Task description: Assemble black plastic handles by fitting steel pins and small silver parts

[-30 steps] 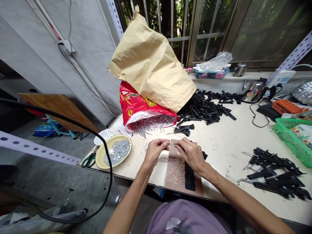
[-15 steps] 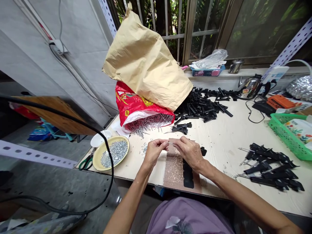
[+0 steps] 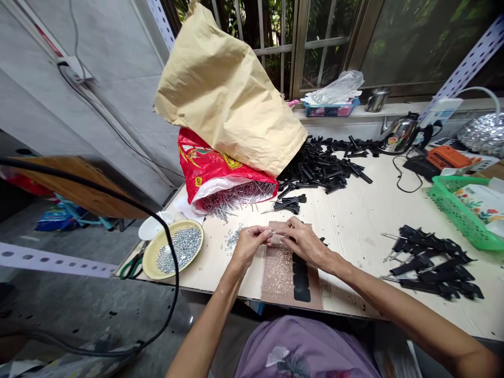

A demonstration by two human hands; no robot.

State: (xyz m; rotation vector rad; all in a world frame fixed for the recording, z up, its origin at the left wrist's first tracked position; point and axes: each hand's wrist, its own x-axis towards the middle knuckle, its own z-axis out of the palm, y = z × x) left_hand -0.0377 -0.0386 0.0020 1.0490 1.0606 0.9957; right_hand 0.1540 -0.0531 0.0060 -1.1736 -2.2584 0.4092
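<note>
My left hand [image 3: 248,245] and my right hand [image 3: 303,241] meet over a brown board [image 3: 280,273] at the table's near edge. Both pinch the ends of a thin metal pin [image 3: 277,233] held between them; the left fingertips may also hold something tiny that I cannot make out. Under my right hand a black plastic strip [image 3: 301,278] lies on the board. A yellow dish of small silver parts [image 3: 174,254] sits to the left. Long metal pins [image 3: 236,198] spill from a red bag [image 3: 212,170].
A big brown paper sack [image 3: 224,94] leans on the red bag. Loose black plastic pieces [image 3: 323,168] are heaped behind; assembled black pieces [image 3: 431,260] lie at right. A green basket [image 3: 459,210], kettle [image 3: 399,135] and green scissors [image 3: 132,266] stand around. A black cable [image 3: 118,202] arcs at left.
The view has drifted right and slightly up. Both hands stay together pinching the pin, shifting only a little over the board.
</note>
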